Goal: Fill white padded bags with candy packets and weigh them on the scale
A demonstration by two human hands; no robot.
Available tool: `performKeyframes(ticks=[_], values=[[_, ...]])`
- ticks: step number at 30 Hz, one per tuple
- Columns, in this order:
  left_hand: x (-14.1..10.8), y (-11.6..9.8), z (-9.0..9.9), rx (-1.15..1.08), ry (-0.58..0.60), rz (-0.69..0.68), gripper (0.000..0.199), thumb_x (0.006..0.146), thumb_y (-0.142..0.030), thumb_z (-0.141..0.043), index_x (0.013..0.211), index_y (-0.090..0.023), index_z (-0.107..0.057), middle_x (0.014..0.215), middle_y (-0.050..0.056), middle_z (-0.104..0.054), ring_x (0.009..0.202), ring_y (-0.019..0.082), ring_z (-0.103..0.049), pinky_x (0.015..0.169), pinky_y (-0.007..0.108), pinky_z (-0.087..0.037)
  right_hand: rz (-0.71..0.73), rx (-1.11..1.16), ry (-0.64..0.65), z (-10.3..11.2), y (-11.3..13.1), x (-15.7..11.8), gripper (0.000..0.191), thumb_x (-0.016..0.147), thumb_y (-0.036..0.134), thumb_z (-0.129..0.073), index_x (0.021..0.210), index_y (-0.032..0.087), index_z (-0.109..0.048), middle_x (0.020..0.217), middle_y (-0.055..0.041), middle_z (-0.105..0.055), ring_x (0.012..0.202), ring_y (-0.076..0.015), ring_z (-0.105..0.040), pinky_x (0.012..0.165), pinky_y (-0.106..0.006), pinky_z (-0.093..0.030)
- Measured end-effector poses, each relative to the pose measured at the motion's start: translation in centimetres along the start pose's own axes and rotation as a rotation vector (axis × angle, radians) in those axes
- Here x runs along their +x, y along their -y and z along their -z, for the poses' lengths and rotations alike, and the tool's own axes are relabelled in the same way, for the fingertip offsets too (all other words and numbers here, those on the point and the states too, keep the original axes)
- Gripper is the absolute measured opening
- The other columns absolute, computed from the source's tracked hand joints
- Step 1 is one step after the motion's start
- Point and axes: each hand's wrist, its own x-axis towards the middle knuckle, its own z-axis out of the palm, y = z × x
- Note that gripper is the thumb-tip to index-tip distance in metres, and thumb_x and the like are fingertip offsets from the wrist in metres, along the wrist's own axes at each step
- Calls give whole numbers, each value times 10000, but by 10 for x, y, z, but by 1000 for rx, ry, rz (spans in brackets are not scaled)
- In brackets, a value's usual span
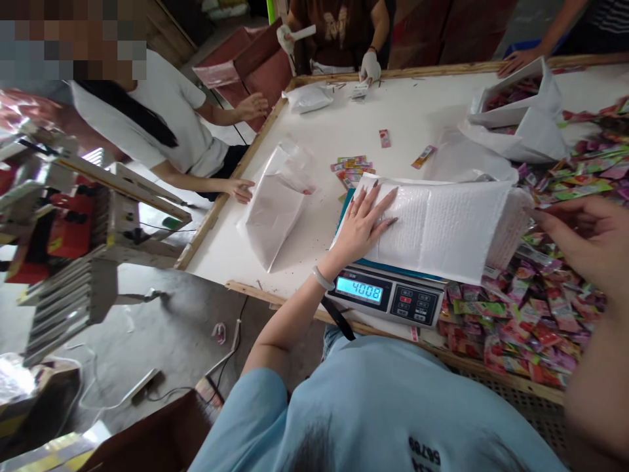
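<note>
The mailer (442,226), a white bubble bag, lies flat on the scale (388,296) at the near edge of the table (324,131), and our left hand (364,219) presses on its left end with fingers spread wide and flat, holding nothing. To its right the mailer's open end meets a heap of bright packets (531,321). Further right, our right hand (584,229) hovers just beside that end, fingers loosely extended and apart; whether it touches the mailer we cannot tell.
</note>
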Motion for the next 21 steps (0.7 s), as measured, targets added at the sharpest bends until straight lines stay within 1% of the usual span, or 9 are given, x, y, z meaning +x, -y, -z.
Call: performKeyframes(ticks=[6,11,14,17,19,21], values=[[1,-1,0,-2,-3,-1,655,1095,-601,-263,1642,-259,-377,1741,116,-296,1658,297,-169,1350,529,-193,11,10,-4,0,-2,1,499,681,647,-657,873,190,-720,733,-53,-692,597,-161,-604,609,-292,-455],[0,-1,2,-12,4,-5,661,1096,-608,-246,1644,-258,-366,1747,116,-284,1664,286,-149,1356,523,-176,-24,15,16,-1,-5,2,511,672,636,-653,912,193,-737,781,-56,-714,613,-162,-613,621,-296,-466],[-1,0,7,-37,25,-18,677,1098,-608,-227,1658,-239,-321,1753,128,-268,1669,277,-123,1362,522,-151,-38,6,16,3,-9,2,506,684,618,-649,942,196,-755,788,-61,-719,630,-175,-633,621,-298,-469],[-2,3,13,-57,30,-18,674,1104,-590,-216,1675,-234,-261,1771,137,-207,1672,277,-95,1362,538,-134,-50,-5,5,7,-26,5,485,714,605,-654,963,202,-762,789,-70,-720,629,-190,-641,586,-294,-453],[-2,5,17,-64,16,-5,657,1107,-580,-241,1679,-257,-250,1779,125,-183,1673,287,-84,1359,551,-142,-63,-45,-27,7,-46,7,465,724,598,-661,963,211,-755,794,-72,-720,618,-199,-631,557,-293,-432],[-4,6,21,-66,5,-3,654,1106,-570,-269,1679,-254,-260,1775,128,-198,1669,302,-113,1356,559,-161,-73,-112,-37,7,-67,7,429,727,582,-657,930,212,-734,770,-66,-709,607,-207,-615,551,-299,-420]])
